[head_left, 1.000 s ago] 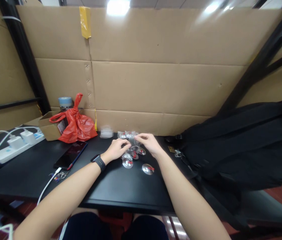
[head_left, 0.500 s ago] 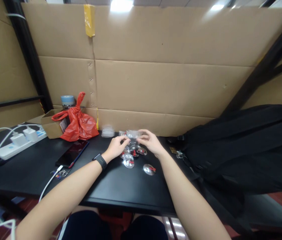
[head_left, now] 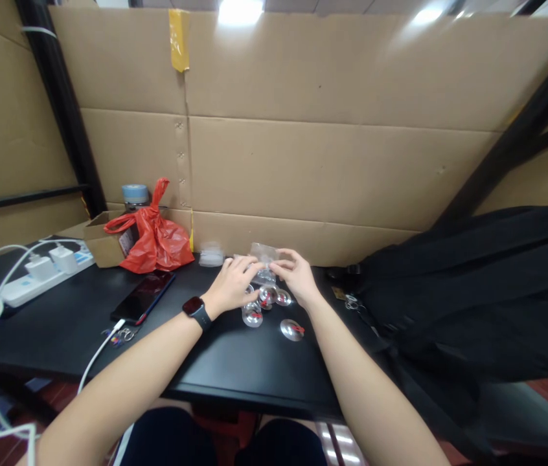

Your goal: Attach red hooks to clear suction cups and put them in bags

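My right hand (head_left: 297,277) pinches a small clear plastic bag (head_left: 264,251) between thumb and fingertips, just above the black table. My left hand (head_left: 234,283), with a dark watch on its wrist, reaches in from the other side. Its fingertips meet the bag's left edge, and its thumb is spread apart, low over the discs. Below the hands lie several shiny round discs with red pieces on them, including a front disc (head_left: 252,316) and an overlapping disc (head_left: 268,295). One separate disc (head_left: 292,330) rests nearer the right forearm. The bag's contents are hard to make out.
Clear plastic packets (head_left: 212,255) lie behind my left hand. A red plastic bag (head_left: 157,243), a cardboard box (head_left: 103,243), a phone (head_left: 142,298) and a white power strip (head_left: 43,278) occupy the left. A black backpack (head_left: 473,285) stands at the right, beside keys (head_left: 352,302).
The clear bag now stands more upright in my right hand. My left hand has moved slightly, its fingers stretching toward the bag and its thumb lower over the discs.
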The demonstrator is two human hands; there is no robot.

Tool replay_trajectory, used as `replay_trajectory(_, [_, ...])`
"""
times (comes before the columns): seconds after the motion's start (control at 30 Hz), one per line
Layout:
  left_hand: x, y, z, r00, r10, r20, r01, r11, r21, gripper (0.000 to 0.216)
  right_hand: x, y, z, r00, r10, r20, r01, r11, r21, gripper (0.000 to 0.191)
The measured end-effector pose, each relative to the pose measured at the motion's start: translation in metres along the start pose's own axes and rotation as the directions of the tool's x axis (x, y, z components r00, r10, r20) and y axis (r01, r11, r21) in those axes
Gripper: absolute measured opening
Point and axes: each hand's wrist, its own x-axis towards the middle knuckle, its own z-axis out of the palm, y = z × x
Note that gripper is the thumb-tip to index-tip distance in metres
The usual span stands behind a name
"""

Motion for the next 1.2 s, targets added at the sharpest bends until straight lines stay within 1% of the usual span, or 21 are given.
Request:
replay_trajectory(0.07, [0.001, -0.001, 0.004, 0.999, 0.043, 0.017, -0.044, 0.996, 0.081, 0.035, -0.001, 0.0, 0.003, 1.0, 0.017, 0.024, -0.017, 1.0, 0.014, 0.058])
replay_trajectory(0.17, [0.001, -0.005, 0.01, 0.997, 0.075, 0.037, -0.08, 0.984, 0.161, 0.025, -0.003, 0.001, 0.007, 0.997, 0.047, 0.064, -0.052, 0.996, 0.074, 0.062])
replay_trajectory(0.3, [0.002, -0.013, 0.014, 0.995, 0.07, 0.069, -0.081, 0.981, 0.174, 0.017, -0.004, 0.006, 0.011, 0.99, 0.077, 0.117, -0.093, 0.987, 0.134, 0.077])
replay_trajectory(0.37, [0.002, -0.017, 0.015, 0.993, 0.079, 0.086, -0.091, 0.985, 0.148, 0.016, -0.005, 0.01, 0.014, 0.987, 0.083, 0.141, -0.1, 0.988, 0.12, 0.078])
replay_trajectory(0.43, [0.002, -0.021, 0.017, 0.99, 0.094, 0.104, -0.107, 0.987, 0.119, 0.017, -0.004, 0.015, 0.016, 0.986, 0.082, 0.145, -0.095, 0.991, 0.089, 0.075])
replay_trajectory(0.5, [0.002, -0.029, 0.017, 0.99, 0.087, 0.112, -0.099, 0.989, 0.111, 0.02, -0.001, 0.018, 0.015, 0.991, 0.067, 0.115, -0.073, 0.996, 0.047, 0.069])
replay_trajectory(0.57, [0.001, -0.04, 0.015, 0.994, 0.038, 0.103, -0.051, 0.99, 0.132, 0.023, 0.003, 0.021, 0.01, 0.998, 0.034, 0.052, -0.033, 0.999, -0.019, 0.059])
replay_trajectory(0.63, [-0.002, -0.056, 0.013, 0.994, -0.042, 0.1, 0.024, 0.985, 0.173, 0.023, 0.009, 0.022, 0.0, 0.999, -0.027, -0.025, 0.022, 0.984, -0.177, 0.044])
replay_trajectory(0.67, [-0.003, -0.064, 0.012, 0.99, -0.086, 0.109, 0.063, 0.978, 0.198, 0.023, 0.011, 0.023, -0.006, 0.997, -0.065, -0.048, 0.048, 0.954, -0.295, 0.035])
replay_trajectory(0.7, [-0.006, -0.072, 0.011, 0.983, -0.141, 0.121, 0.112, 0.968, 0.223, 0.024, 0.013, 0.024, -0.012, 0.993, -0.1, -0.058, 0.066, 0.904, -0.422, 0.027])
replay_trajectory(0.77, [-0.01, -0.085, 0.011, 0.947, -0.291, 0.134, 0.247, 0.93, 0.273, 0.027, 0.014, 0.025, -0.023, 0.991, -0.127, -0.04, 0.072, 0.764, -0.641, 0.016])
replay_trajectory(0.83, [-0.015, -0.095, 0.015, 0.903, -0.405, 0.141, 0.349, 0.885, 0.307, 0.03, 0.013, 0.027, -0.029, 0.996, -0.083, -0.021, 0.035, 0.626, -0.779, 0.017])
replay_trajectory(0.87, [-0.016, -0.098, 0.018, 0.886, -0.44, 0.146, 0.379, 0.869, 0.317, 0.031, 0.013, 0.028, -0.03, 0.999, -0.044, -0.023, 0.006, 0.565, -0.825, 0.02])
replay_trajectory(0.93, [-0.019, -0.103, 0.024, 0.863, -0.477, 0.165, 0.41, 0.853, 0.324, 0.033, 0.011, 0.03, -0.031, 0.998, 0.052, -0.033, -0.053, 0.463, -0.885, 0.028])
replay_trajectory(0.97, [-0.02, -0.105, 0.027, 0.852, -0.491, 0.184, 0.42, 0.848, 0.322, 0.034, 0.01, 0.031, -0.032, 0.994, 0.099, -0.037, -0.076, 0.427, -0.901, 0.031])
replay_trajectory(1.0, [-0.02, -0.107, 0.029, 0.84, -0.502, 0.207, 0.427, 0.846, 0.319, 0.035, 0.009, 0.031, -0.032, 0.99, 0.139, -0.04, -0.094, 0.405, -0.91, 0.034])
replay_trajectory(1.07, [-0.02, -0.11, 0.033, 0.819, -0.513, 0.255, 0.434, 0.846, 0.309, 0.036, 0.009, 0.032, -0.033, 0.982, 0.185, -0.04, -0.111, 0.389, -0.915, 0.036])
replay_trajectory(1.2, [-0.019, -0.114, 0.035, 0.796, -0.524, 0.302, 0.442, 0.845, 0.301, 0.04, 0.01, 0.033, -0.035, 0.977, 0.211, -0.026, -0.108, 0.389, -0.915, 0.04])
